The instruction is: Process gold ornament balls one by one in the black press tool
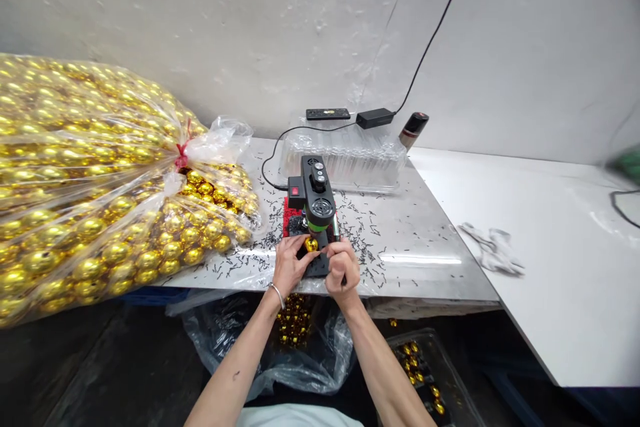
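Observation:
A small black bench drill press (319,195) stands on the metal tabletop, its head above a shiny gold ball (311,244). My left hand (291,263), with a bracelet at the wrist, pinches the ball against the black base (316,267). My right hand (343,265) is wrapped round the lever handle (335,231) at the machine's right side; most of the grip is hidden by the fingers. Whether the drill's tip touches the ball I cannot tell.
Large clear bags of gold balls (90,217) fill the left. Behind the machine are a clear plastic tray (345,163), a power adapter (375,118) and a spray can (414,128). Dark shavings (360,240) litter the table. A plastic-lined bin (320,373) sits below; gloves (493,250) lie right.

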`<state>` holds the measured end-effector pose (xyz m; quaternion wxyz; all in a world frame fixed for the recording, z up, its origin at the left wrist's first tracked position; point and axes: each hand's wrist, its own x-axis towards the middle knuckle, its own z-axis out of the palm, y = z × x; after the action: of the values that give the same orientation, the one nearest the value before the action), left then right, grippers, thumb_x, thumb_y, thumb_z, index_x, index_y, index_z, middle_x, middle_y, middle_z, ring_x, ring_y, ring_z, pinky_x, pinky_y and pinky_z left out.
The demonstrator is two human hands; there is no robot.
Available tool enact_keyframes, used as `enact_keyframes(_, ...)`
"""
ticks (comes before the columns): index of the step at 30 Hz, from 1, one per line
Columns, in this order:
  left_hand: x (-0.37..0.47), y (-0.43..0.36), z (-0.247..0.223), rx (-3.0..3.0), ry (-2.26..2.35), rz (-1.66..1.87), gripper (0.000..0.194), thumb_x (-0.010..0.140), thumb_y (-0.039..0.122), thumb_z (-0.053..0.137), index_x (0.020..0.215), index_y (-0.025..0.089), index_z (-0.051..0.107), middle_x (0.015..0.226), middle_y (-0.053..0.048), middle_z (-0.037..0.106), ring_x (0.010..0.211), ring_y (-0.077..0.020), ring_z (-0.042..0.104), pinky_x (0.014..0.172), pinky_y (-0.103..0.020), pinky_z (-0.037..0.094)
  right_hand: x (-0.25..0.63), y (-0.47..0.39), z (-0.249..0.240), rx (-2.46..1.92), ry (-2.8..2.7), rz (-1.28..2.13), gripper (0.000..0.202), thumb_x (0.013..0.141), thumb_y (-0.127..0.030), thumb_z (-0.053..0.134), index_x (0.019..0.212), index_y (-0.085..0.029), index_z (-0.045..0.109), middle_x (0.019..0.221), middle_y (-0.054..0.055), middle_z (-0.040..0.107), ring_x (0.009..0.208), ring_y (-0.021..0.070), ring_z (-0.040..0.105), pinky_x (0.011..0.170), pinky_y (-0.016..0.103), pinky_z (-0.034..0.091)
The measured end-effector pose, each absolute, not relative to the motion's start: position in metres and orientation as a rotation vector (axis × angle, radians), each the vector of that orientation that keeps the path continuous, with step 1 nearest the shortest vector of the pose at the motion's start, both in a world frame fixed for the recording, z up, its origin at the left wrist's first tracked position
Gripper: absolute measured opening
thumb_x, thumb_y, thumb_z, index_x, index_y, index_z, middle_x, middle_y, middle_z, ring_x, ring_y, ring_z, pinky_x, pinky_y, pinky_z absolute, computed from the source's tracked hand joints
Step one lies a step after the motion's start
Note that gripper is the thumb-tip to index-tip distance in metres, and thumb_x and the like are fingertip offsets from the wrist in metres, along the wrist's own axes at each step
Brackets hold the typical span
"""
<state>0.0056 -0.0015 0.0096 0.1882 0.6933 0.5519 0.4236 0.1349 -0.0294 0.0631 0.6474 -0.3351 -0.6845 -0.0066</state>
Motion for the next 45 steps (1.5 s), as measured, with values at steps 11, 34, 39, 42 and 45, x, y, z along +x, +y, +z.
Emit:
enact_keyframes(11,-0.01,-0.082,0.01,2.158,1.433,1.221,0.041,0.087,0.037,0.063,0.126,0.025,0.059,0.115,-0.01,0.068,0.108,-0.0264,0.061,0.094,-0.043,0.047,0.127,-0.036,0.116,-0.88,-1.4,0.159,0.032,0.095,-0.018,0.039,0.064,-0.021,0.044,0.066,0.0,0.051,0.062,0.0117,0.05,0.057,0.028,0.039)
enact_keyframes(34,-0.094,0.075,0.072,1.795,2.128,0.755,0.026,0.084,0.023,0.057,0.106,0.013,0.066,0.099,-0.015,0.069,0.084,-0.0242,0.065,0.075,-0.033,0.049,0.126,-0.036,0.098,-0.844,-1.38,0.154,0.031,0.094,-0.015,0.041,0.065,-0.019,0.05,0.066,0.0,0.051,0.064,0.0124,0.054,0.057,0.027,0.04)
enact_keyframes(39,-0.088,0.02,0.083,1.038,1.532,1.542,0.05,0.077,0.042,0.067,0.119,0.016,0.06,0.094,-0.007,0.068,0.078,-0.0168,0.064,0.071,-0.029,0.052,0.124,-0.035,0.094,-0.835,-1.344,0.149,0.03,0.094,-0.015,0.041,0.065,-0.019,0.049,0.066,0.0,0.052,0.063,0.0124,0.053,0.057,0.027,0.04)
enact_keyframes(42,-0.067,-0.015,0.081,0.778,1.244,1.628,0.055,0.067,0.043,0.078,0.114,0.017,0.063,0.093,-0.003,0.066,0.074,-0.0116,0.062,0.071,-0.025,0.051,0.123,-0.035,0.092,-0.855,-1.323,0.161,0.029,0.094,-0.017,0.041,0.066,-0.02,0.049,0.067,0.0,0.053,0.06,0.0121,0.053,0.056,0.027,0.04)
enact_keyframes(45,-0.041,-0.031,0.068,0.714,1.119,1.476,0.056,0.065,0.043,0.079,0.112,0.016,0.064,0.087,-0.002,0.066,0.065,-0.0095,0.06,0.065,-0.024,0.05,0.124,-0.035,0.092,-0.871,-1.331,0.167,0.029,0.095,-0.018,0.04,0.067,-0.02,0.05,0.067,-0.001,0.053,0.058,0.0117,0.052,0.055,0.027,0.04)
